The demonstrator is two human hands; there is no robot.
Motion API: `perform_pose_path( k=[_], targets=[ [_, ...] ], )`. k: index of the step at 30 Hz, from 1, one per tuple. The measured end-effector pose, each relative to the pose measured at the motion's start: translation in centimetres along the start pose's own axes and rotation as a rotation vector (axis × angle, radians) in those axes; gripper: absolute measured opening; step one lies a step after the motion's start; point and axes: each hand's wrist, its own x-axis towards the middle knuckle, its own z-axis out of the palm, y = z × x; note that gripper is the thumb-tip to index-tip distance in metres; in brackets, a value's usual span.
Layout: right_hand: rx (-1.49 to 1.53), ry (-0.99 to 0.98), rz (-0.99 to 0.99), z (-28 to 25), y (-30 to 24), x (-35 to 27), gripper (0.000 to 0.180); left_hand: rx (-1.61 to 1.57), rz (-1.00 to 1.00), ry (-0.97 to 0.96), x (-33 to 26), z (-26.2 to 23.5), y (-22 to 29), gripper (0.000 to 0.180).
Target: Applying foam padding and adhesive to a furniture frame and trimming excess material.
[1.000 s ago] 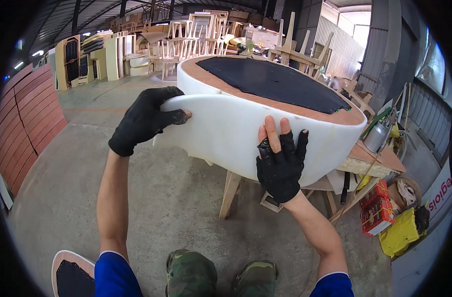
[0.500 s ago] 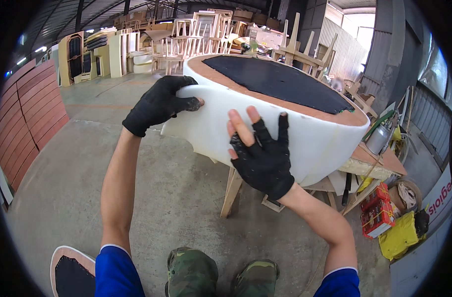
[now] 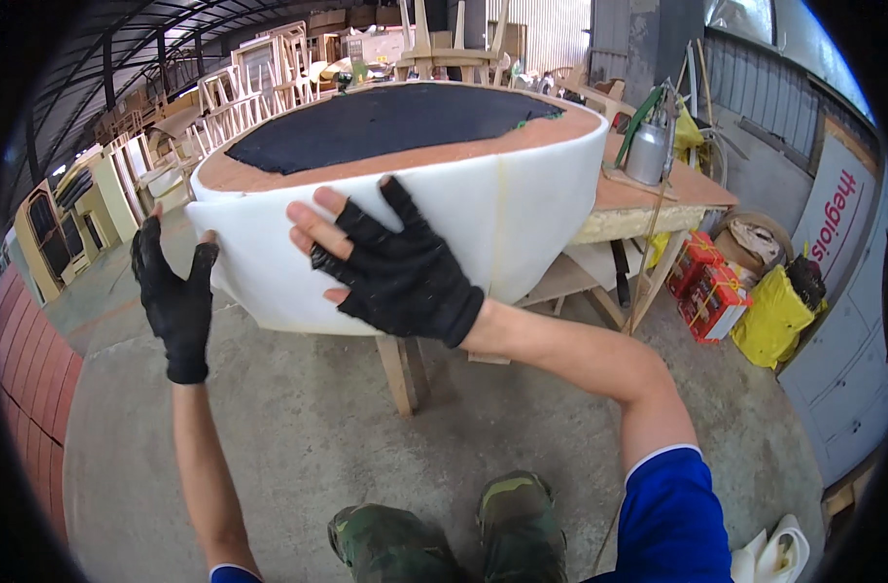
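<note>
A large rounded furniture piece stands before me, its wooden face [image 3: 560, 136] up and a black fabric panel [image 3: 385, 121] over the middle. White foam sheet [image 3: 541, 214] wraps round its side, with a yellowish seam towards the right. My right hand [image 3: 395, 257], in a black glove with some bare fingertips, lies with fingers spread over the front of the foam. At the foam's left end is my left hand [image 3: 176, 296], also gloved, fingers stretched upward and apart. Its thumb is at the foam's edge; firm contact cannot be told.
The piece rests on a wooden workbench [image 3: 658, 194] holding a spray gun with a metal cup [image 3: 648, 151]. Red boxes [image 3: 711, 291] and a yellow bag [image 3: 774, 321] lie on the floor at right. Chair frames [image 3: 230, 107] stand behind; reddish panels [image 3: 35, 360] are at left.
My left hand has let go of the foam's loose end, which now lies against the side. My right hand has slid left along the foam. The view has turned to the right.
</note>
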Motion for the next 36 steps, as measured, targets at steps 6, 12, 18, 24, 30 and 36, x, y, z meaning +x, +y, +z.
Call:
perform_pose_path(
  k=[6, 12, 18, 24, 30, 36],
  targets=[
    [-0.246, 0.077, 0.224, -4.6, 4.8, -4.1, 0.064, -0.095, 0.137, 0.047, -6.0, -0.5, 4.8, 0.063],
    [-0.231, 0.658, 0.411, -8.2, 7.6, -7.2, 0.054, -0.104, 0.465, -0.11, -9.0, 2.8, 13.9, 0.062],
    [-0.059, 0.345, 0.471, -2.6, 6.5, -9.7, 0.04, -0.029, 0.572, -0.184, -10.7, 5.7, 18.3, 0.075],
    [0.158, 0.428, 0.35, -2.6, 5.2, -12.4, 0.039, 0.063, 0.742, -0.207, -14.7, 8.2, 18.4, 0.061],
    [0.139, 0.359, 0.371, -1.7, 4.2, -13.3, 0.042, 0.052, 0.734, -0.18, -13.9, 7.5, 20.6, 0.059],
    [0.097, 0.374, 0.298, -5.5, 6.5, -10.4, 0.043, -0.068, 0.552, -0.336, -7.2, 4.3, 21.5, 0.074]
  ],
)
